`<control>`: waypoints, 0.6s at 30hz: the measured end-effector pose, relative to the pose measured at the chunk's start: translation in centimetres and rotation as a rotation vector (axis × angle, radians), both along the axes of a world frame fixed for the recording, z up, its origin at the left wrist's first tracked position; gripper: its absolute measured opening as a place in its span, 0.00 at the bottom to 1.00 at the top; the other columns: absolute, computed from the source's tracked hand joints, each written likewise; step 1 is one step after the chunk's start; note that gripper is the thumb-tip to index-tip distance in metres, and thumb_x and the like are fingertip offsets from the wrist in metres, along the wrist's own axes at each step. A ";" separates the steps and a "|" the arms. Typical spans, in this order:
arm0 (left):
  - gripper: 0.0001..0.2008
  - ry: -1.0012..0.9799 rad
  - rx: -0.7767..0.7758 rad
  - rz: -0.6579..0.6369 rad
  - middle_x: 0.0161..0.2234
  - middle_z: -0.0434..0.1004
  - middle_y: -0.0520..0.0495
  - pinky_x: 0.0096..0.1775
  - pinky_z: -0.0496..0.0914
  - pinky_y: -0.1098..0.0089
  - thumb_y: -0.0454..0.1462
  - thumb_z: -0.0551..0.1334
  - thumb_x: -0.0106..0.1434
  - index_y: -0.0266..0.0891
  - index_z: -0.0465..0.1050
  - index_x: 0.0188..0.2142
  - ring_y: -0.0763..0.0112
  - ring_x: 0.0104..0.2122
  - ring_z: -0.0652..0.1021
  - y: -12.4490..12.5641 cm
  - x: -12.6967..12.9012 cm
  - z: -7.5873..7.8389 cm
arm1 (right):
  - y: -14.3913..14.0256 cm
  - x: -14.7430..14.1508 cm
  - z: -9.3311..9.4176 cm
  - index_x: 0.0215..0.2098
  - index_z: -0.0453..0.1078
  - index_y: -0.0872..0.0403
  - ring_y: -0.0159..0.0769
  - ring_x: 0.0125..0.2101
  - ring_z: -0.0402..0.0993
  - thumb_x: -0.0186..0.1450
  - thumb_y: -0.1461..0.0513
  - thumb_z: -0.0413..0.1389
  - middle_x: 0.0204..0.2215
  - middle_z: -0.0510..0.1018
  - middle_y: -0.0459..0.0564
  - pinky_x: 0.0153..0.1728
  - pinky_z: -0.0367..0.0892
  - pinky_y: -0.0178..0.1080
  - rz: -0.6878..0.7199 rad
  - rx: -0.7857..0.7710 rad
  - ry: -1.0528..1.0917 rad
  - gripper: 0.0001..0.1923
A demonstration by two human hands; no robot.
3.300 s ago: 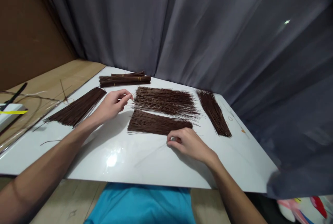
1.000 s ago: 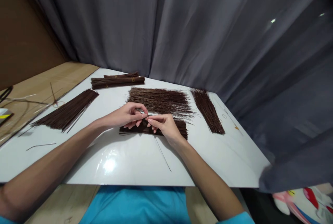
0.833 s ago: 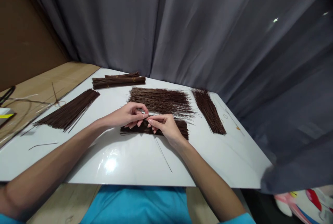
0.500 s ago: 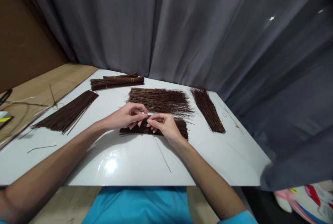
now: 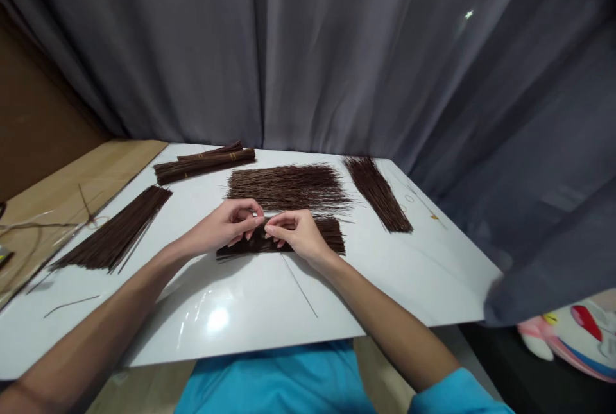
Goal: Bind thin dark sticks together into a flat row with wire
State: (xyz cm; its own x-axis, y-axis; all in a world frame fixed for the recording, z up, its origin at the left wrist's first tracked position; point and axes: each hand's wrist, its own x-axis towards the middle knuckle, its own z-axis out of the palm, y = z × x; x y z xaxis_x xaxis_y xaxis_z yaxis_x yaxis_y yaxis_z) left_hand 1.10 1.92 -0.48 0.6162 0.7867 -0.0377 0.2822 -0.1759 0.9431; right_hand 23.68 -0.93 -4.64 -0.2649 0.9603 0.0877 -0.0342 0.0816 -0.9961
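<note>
Both hands unmoved over near stick pile (image 5: 332,234), left hand (image 5: 224,224), right hand (image 5: 296,234) pinching 1 thin stick (image 5: 298,278)

both hands (image 5: 262,229) fingertip to fingertip, pinched

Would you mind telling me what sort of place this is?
Probably a makeshift craft workstation: sorted piles of thin brown sticks and tied bundles lie on a glossy white board, closed in by a grey curtain.
</note>
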 end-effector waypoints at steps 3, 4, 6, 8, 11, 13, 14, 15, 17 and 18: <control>0.16 0.009 -0.005 0.013 0.25 0.72 0.52 0.19 0.58 0.76 0.51 0.66 0.70 0.41 0.76 0.43 0.77 0.18 0.65 -0.1 0.0 0.1 | -0.1 0.0 0.1 0.35 0.83 0.57 0.34 0.27 0.77 0.61 0.50 0.71 0.30 0.85 0.53 0.28 0.72 0.35 -0.015 0.026 -0.014 0.18; 0.16 0.013 -0.005 0.018 0.26 0.72 0.52 0.19 0.58 0.76 0.51 0.67 0.70 0.41 0.76 0.43 0.77 0.19 0.65 -0.1 0.0 0.1 | -0.2 0.0 0.1 0.35 0.83 0.57 0.35 0.28 0.78 0.61 0.51 0.71 0.30 0.85 0.53 0.29 0.72 0.35 -0.021 0.033 -0.021 0.17; 0.17 0.020 -0.005 0.025 0.26 0.72 0.52 0.20 0.59 0.76 0.52 0.67 0.70 0.41 0.76 0.44 0.76 0.19 0.66 -0.1 0.0 0.1 | -0.2 -0.1 0.2 0.35 0.83 0.57 0.36 0.29 0.79 0.61 0.52 0.71 0.30 0.85 0.53 0.29 0.72 0.36 -0.027 0.042 -0.031 0.16; 0.18 0.031 0.001 0.025 0.26 0.73 0.51 0.19 0.59 0.76 0.52 0.66 0.70 0.40 0.76 0.44 0.77 0.19 0.66 0.0 0.0 0.1 | -0.3 0.0 0.3 0.35 0.83 0.57 0.36 0.29 0.79 0.61 0.52 0.71 0.30 0.85 0.53 0.29 0.72 0.36 -0.024 0.046 -0.031 0.15; 0.20 0.045 0.025 0.015 0.26 0.73 0.51 0.19 0.59 0.76 0.54 0.65 0.71 0.39 0.78 0.46 0.77 0.18 0.66 0.0 0.1 0.1 | -0.3 0.0 0.3 0.35 0.83 0.57 0.36 0.29 0.79 0.61 0.53 0.71 0.29 0.84 0.52 0.30 0.71 0.36 -0.021 0.050 -0.020 0.15; 0.21 0.041 0.041 0.009 0.26 0.73 0.51 0.19 0.60 0.77 0.54 0.64 0.72 0.38 0.79 0.46 0.77 0.18 0.67 -0.1 0.1 0.2 | -0.3 0.1 0.4 0.36 0.83 0.57 0.37 0.30 0.79 0.61 0.53 0.71 0.30 0.84 0.52 0.30 0.71 0.36 -0.024 0.051 -0.021 0.15; 0.21 0.033 0.044 0.008 0.26 0.73 0.51 0.20 0.60 0.77 0.54 0.65 0.72 0.38 0.79 0.45 0.78 0.18 0.67 -0.2 0.1 0.2 | -0.3 0.1 0.4 0.36 0.83 0.57 0.37 0.31 0.80 0.61 0.53 0.71 0.30 0.85 0.52 0.31 0.71 0.36 -0.026 0.050 -0.025 0.15; 0.20 0.019 0.042 0.010 0.26 0.73 0.51 0.20 0.60 0.77 0.53 0.65 0.72 0.38 0.79 0.45 0.78 0.18 0.68 -0.2 0.2 0.3 | -0.3 0.1 0.5 0.36 0.83 0.57 0.38 0.31 0.80 0.62 0.52 0.71 0.30 0.85 0.52 0.31 0.71 0.36 -0.027 0.050 -0.029 0.15; 0.20 -0.022 0.022 0.027 0.26 0.74 0.51 0.19 0.60 0.77 0.53 0.65 0.72 0.37 0.79 0.45 0.78 0.18 0.67 -0.3 0.2 0.4 | -0.4 0.1 0.6 0.37 0.82 0.56 0.39 0.32 0.81 0.63 0.51 0.70 0.31 0.85 0.52 0.31 0.71 0.36 -0.026 0.049 -0.031 0.16; 0.20 -0.046 0.010 0.041 0.26 0.74 0.50 0.19 0.59 0.77 0.53 0.66 0.72 0.37 0.79 0.45 0.79 0.18 0.67 -0.3 0.1 0.4 | -0.5 0.0 0.7 0.37 0.82 0.56 0.39 0.32 0.81 0.63 0.51 0.70 0.31 0.85 0.52 0.31 0.71 0.36 -0.025 0.050 -0.030 0.16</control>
State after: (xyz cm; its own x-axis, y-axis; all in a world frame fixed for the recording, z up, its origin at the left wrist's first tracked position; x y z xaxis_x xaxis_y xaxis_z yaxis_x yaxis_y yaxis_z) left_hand 1.25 1.65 -0.11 0.5848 0.8112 -0.0022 0.2454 -0.1743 0.9536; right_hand 23.71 -1.38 -3.94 -0.2439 0.9613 0.1284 -0.0013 0.1320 -0.9912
